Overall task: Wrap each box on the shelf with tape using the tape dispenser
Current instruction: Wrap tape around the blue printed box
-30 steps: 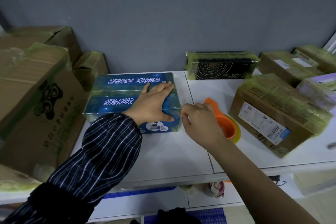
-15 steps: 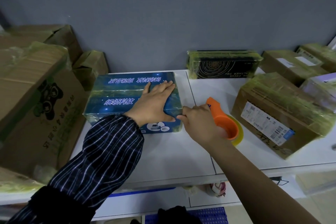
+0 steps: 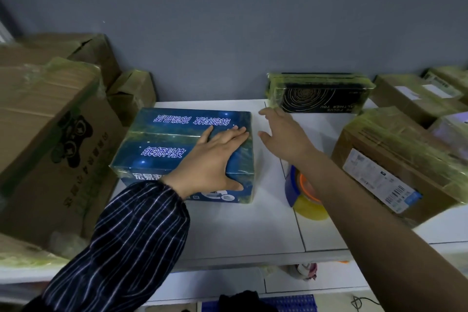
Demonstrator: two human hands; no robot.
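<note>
The right hand [image 3: 286, 137] has let go of the tape dispenser [image 3: 295, 187] it was holding against the box's near right corner half a second ago, and has swung up and away toward the far right corner. Its fingers [image 3: 268, 111] are now spread wide and straight and hold nothing, hovering just beside the right end of the blue box [image 3: 172, 137]; I cannot tell whether they touch it.

The left hand [image 3: 215, 157] lies flat on the box's top near the right end, fingers straight and together, with the thumb hooked down over the front face.

The box sits on the white shelf [image 3: 253, 230], its long axis running left to right, so its right end faces the free hand. The dispenser rests on the shelf under the right forearm, well nearer that hand than the left.

The box already looks filmed in tape, so the next move is likely a smoothing or a turn. Other taped cartons [image 3: 395, 159] stand around it.
</note>
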